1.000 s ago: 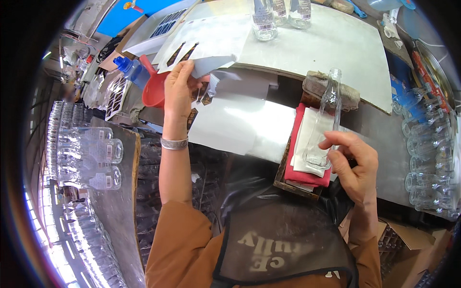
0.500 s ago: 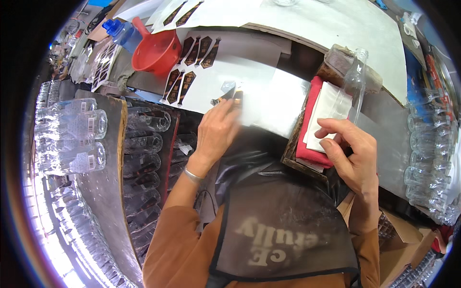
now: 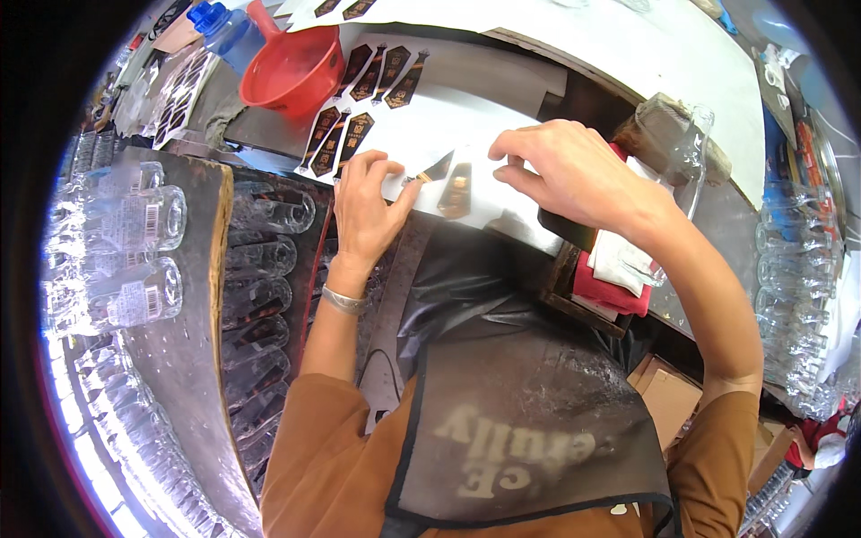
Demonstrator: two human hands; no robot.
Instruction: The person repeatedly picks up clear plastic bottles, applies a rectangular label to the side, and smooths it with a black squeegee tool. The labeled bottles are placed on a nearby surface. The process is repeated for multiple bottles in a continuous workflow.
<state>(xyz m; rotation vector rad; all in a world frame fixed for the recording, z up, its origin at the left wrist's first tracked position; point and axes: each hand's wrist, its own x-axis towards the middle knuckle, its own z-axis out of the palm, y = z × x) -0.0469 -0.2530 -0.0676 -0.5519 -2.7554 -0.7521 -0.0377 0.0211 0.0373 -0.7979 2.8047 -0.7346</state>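
Note:
On a white sheet (image 3: 516, 193) lie several dark, tie-shaped labels (image 3: 359, 134) with gold print. My left hand (image 3: 366, 211), a bracelet at its wrist, rests at the sheet's near edge. Its thumb and forefinger close on the narrow end of a dark label with a gold band (image 3: 437, 169). Just right of that lies a brownish-gold shiny label (image 3: 457, 190). My right hand (image 3: 578, 175) hovers over the sheet's right part, thumb and forefinger apart, nothing visible between them. Beneath its forearm, a clear glass bottle (image 3: 691, 157) leans over a folded white cloth (image 3: 619, 260), partly hidden.
Beyond the labels stand a red dipper (image 3: 291, 76) and a blue bottle (image 3: 224, 36). A red cloth (image 3: 610, 289) lies in a wooden tray. Rows of clear bottles (image 3: 143, 220) line the left, with more bottles (image 3: 794, 260) at the right edge.
My right hand has moved left and away from me, from beside the cloth to over the sheet. My left hand has shifted left, uncovering the brownish-gold label.

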